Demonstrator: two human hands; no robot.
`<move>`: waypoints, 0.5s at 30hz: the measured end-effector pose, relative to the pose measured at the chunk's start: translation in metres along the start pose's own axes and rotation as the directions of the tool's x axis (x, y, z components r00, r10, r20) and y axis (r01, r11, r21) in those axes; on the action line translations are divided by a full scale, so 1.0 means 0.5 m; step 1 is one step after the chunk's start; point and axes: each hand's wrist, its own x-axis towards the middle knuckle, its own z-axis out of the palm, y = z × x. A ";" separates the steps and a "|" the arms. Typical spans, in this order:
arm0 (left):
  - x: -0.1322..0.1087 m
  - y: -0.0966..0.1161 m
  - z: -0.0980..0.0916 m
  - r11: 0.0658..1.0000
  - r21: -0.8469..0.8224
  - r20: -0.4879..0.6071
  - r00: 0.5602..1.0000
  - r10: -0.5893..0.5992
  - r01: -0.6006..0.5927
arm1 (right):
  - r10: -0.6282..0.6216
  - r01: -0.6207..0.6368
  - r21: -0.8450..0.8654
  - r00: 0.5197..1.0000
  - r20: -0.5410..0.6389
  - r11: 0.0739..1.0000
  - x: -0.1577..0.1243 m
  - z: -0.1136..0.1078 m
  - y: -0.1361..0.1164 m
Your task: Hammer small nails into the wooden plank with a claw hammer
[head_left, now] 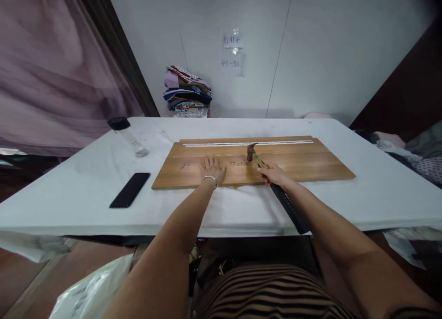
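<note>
While the left hand point(212, 168) lies flat and ungripping on the wooden board point(290, 165), fingers spread, the right hand point(272, 173) is wrapped around the hammer point(283, 200), well up the handle, so most of the black grip sticks out behind it toward the near edge of the table point(376, 148). From where I stand, the board lies across the middle of the table, with white strips point(248, 144) along its far side. A short row of nails point(238, 163) shows between the two hands, and the hammer's head is down at the right end of that row; whether it touches a nail I can't tell. A few more small metal bits point(184, 165) lie left of the left hand.

To do this well, I'd say, bring the face down square on each nail, with light taps first and firmer ones once it stands alone. That high grip should give good control; sliding back along the handle would add force. The left palm seems well placed to steady the board, so long as its fingers stay clear of the nails. The phone point(130, 190) and bottle point(133, 139) at left look safely out of the swing.
</note>
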 end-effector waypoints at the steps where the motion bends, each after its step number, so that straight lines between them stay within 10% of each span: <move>1: -0.001 0.000 -0.001 1.000 0.003 0.002 1.000 0.001 -0.001 | 0.002 -0.002 -0.001 1.000 -0.003 1.000 0.000 0.000 0.000; 15: -0.004 0.001 -0.004 1.000 0.006 0.000 1.000 0.001 -0.001 | 0.019 -0.019 0.000 1.000 -0.012 1.000 -0.004 0.003 -0.009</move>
